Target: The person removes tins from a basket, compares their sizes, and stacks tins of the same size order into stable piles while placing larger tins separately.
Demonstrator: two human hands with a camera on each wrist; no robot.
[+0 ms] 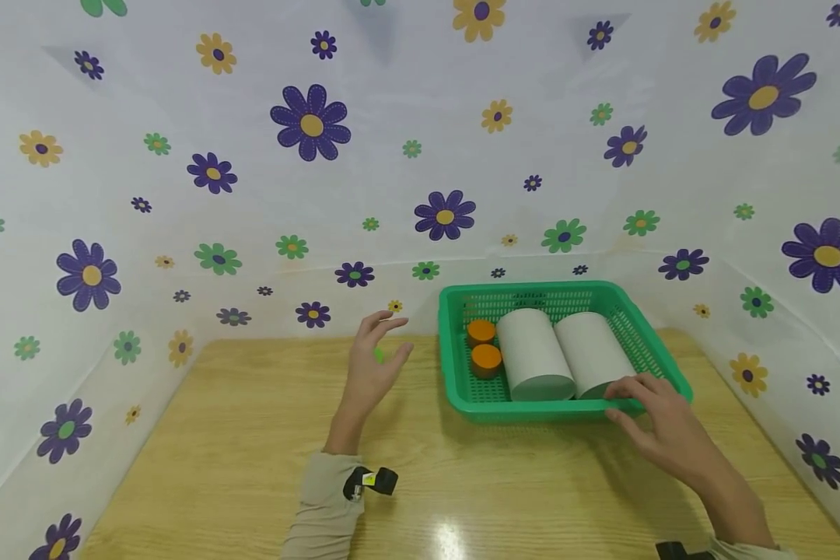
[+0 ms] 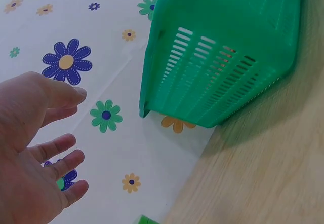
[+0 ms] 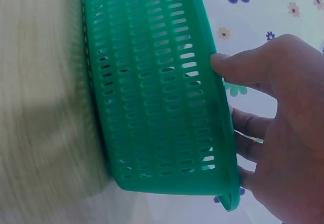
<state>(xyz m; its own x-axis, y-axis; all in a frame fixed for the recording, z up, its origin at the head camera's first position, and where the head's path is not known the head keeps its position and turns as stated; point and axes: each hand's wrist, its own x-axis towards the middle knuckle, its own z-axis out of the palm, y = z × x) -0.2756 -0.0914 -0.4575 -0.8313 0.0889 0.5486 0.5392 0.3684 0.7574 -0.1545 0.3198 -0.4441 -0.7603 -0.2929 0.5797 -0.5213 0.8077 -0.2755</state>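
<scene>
My right hand point(image 1: 661, 424) pinches the green basket's point(image 1: 462, 389) near rim; my left hand point(image 1: 374, 365) hovers spread, empty. A jerk could roll the paper rolls point(image 1: 532, 354) onto the orange-lidded jars point(image 1: 486, 359) left of my grip.

Basket point(image 1: 462, 389) at right hand's point(image 1: 661, 424) fingertips, right of left hand point(image 1: 372, 365); inside, two rolls point(image 1: 535, 354), two pots point(image 1: 485, 346) leftward.

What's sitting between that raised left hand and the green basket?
Nothing: in the head view only bare wooden table separates the left hand from the green basket. The right hand grips the basket's near rim.
</scene>
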